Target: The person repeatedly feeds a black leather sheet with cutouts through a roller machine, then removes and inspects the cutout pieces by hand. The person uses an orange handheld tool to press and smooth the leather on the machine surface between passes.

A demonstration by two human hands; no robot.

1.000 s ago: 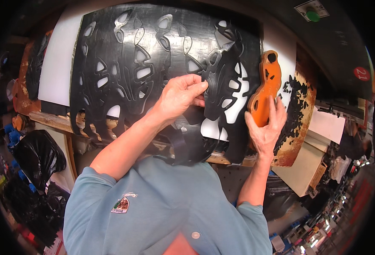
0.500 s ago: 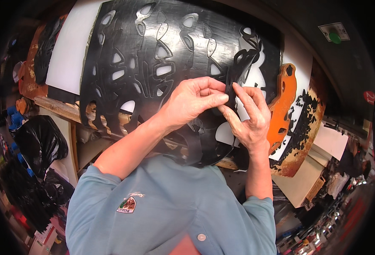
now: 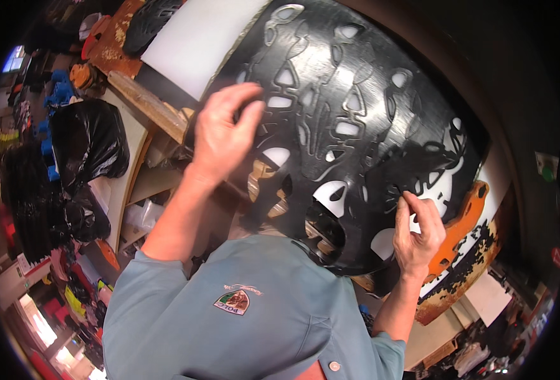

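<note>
A large black sheet (image 3: 406, 120) with rows of cut-out shapes lies before me, and white shows through several of its holes. My left hand (image 3: 224, 134) is raised over the sheet's left part, its thumb and fingers curved but apart, with nothing visible in them. At the sheet's right side, my right hand (image 3: 420, 233) pinches thumb and fingers together. Something small and dark may be at those fingertips, but it blends into the black behind. Just beyond them, loose black cut strips (image 3: 422, 157) lie bunched on the sheet.
An orange, curved cutting die (image 3: 462, 235) lies right of my right hand, on a white board beside a rusty plate strewn with black scraps (image 3: 467, 269). Another white board (image 3: 197, 47) is at the far left. A wooden beam (image 3: 147, 104) and a black plastic bag (image 3: 90, 142) are at left.
My hands, together at the black strips before, have parted. The left swung left and opened; the right stays at the right side, pinching. The whole view has turned, tilting the sheet clockwise.
</note>
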